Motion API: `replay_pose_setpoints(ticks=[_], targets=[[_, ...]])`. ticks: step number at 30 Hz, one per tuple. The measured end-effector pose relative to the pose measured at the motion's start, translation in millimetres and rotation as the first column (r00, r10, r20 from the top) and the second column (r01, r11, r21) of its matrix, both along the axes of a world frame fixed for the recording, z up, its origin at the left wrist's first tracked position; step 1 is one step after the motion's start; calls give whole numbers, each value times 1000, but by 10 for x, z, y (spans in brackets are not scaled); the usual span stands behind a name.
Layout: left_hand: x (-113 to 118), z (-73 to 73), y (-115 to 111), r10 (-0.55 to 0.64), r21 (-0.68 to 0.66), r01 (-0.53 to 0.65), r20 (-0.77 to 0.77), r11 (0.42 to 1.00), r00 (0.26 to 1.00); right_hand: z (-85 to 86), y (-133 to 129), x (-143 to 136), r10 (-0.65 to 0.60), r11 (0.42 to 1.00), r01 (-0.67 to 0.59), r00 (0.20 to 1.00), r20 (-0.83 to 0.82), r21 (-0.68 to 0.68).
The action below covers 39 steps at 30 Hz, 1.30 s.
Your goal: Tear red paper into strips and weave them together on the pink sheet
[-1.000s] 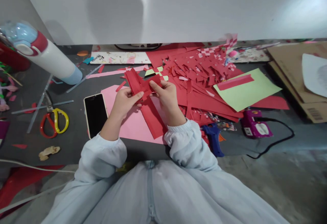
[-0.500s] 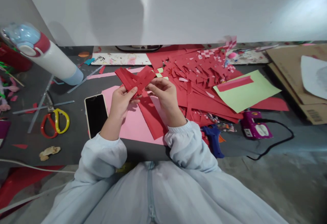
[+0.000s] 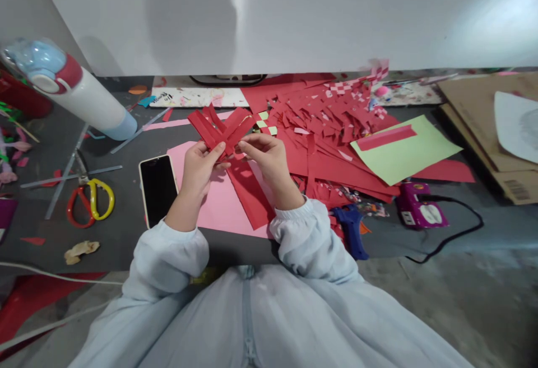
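Several crossed red paper strips (image 3: 222,127) are held up over the desk, fanning out away from me. My left hand (image 3: 199,166) is closed on their near end, thumb on top. My right hand (image 3: 265,158) pinches the strips at their right side, thumb against the forefinger; the exact part between its fingertips is too small to make out. Below the hands lie a pink paper sheet (image 3: 222,211) and a wide red paper piece (image 3: 254,200). A phone (image 3: 158,186) with a dark screen rests beside my left wrist.
Scissors (image 3: 89,194) and a white bottle (image 3: 92,96) are at left. Behind my right hand spreads a heap of red paper scraps (image 3: 328,116), with a green sheet (image 3: 403,161) on it. A blue glue gun (image 3: 353,231), a purple box (image 3: 420,205) and cardboard (image 3: 474,110) are at right.
One red strip now stands apart from the others at the far side of the crossed bunch. My right hand has shifted slightly left and down, uncovering a green-and-red checkered piece behind it.
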<state>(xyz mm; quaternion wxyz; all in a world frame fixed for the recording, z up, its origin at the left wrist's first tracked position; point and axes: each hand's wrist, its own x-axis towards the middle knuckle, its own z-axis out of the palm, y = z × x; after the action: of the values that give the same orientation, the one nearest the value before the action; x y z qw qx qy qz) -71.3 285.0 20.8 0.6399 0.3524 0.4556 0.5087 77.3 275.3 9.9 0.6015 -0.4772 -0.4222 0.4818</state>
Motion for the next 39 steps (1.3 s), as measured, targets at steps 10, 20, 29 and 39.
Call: replay_pose_setpoints(ticks=[10, 20, 29, 39], targets=[[12, -1, 11, 9, 92, -2, -76, 996, 997, 29, 20, 22, 50, 979, -83, 983, -179, -184], [12, -33, 23, -33, 159, 46, -81, 986, 996, 21, 3, 15, -18, 978, -49, 950, -312, -203], [28, -38, 11, 4, 107, -9, 54, 994, 999, -13, -43, -70, 60, 984, -99, 966, -252, -145], [-9, -134, 89, 159, 234, -165, 43, 958, 986, -9, 7, 183, 289, 941, -281, 957, 17, -189]])
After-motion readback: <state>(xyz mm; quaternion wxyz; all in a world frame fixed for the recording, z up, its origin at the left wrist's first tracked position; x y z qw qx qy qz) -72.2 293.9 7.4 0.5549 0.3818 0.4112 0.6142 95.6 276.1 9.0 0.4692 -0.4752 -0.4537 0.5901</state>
